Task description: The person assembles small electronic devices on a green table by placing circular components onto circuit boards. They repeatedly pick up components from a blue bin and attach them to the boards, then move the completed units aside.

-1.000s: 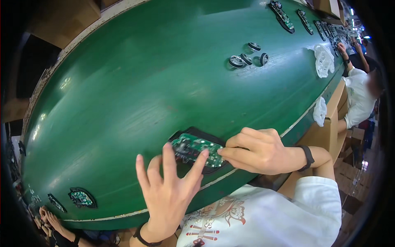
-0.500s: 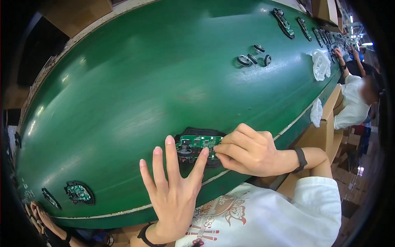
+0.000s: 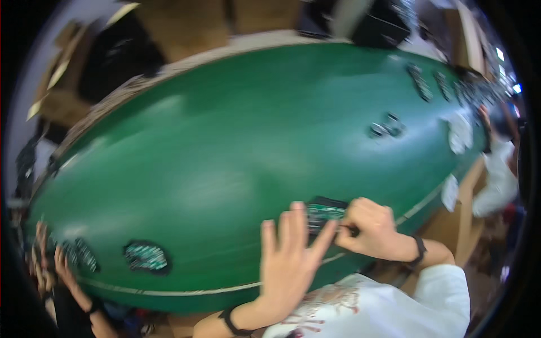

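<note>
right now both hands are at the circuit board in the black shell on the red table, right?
The table is green, not red, as the head view shows. The left hand and right hand are indeed at the circuit board in the black shell.

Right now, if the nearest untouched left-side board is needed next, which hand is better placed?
Probably the left hand: nearer that board, fingers spread; the right hand is curled at another board.

We can read no words, numbers or signs, since the view is blurred and neither the circuit board point(image 3: 327, 211), the white shirt point(image 3: 394, 310) nor the cardboard box point(image 3: 180, 28) shows legible lettering.
</note>
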{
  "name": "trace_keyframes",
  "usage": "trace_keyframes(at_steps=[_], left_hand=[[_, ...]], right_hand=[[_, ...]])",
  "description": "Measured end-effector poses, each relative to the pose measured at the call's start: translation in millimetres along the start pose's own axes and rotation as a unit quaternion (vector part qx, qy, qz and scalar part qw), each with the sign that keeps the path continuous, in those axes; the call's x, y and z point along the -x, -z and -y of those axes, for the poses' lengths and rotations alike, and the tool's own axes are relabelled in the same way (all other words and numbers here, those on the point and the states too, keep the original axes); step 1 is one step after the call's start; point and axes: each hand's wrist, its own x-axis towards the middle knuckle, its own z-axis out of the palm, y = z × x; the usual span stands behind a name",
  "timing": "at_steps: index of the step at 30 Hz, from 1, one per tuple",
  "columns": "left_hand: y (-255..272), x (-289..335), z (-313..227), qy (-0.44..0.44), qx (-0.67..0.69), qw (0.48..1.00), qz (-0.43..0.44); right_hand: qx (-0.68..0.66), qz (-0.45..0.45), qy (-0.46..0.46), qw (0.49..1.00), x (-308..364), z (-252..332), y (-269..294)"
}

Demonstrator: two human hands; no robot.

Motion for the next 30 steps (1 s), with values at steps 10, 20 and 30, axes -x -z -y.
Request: trace_keyframes(at_steps=[10,20,30], left_hand=[[-40,7,-3,0.002,0.002,0.999,-0.055],[19,41,59,0.12,0.042,0.988,-0.087],[12,51,81,0.14,0.065,0.978,-0.139]], right_hand=[[0.007,-0.04,-0.041,0.998,28,-17,-11],[0.006,-0.005,-0.092,0.996,60,-33,13],[0.2,0.108,0.144,0.963,59,-40,39]])
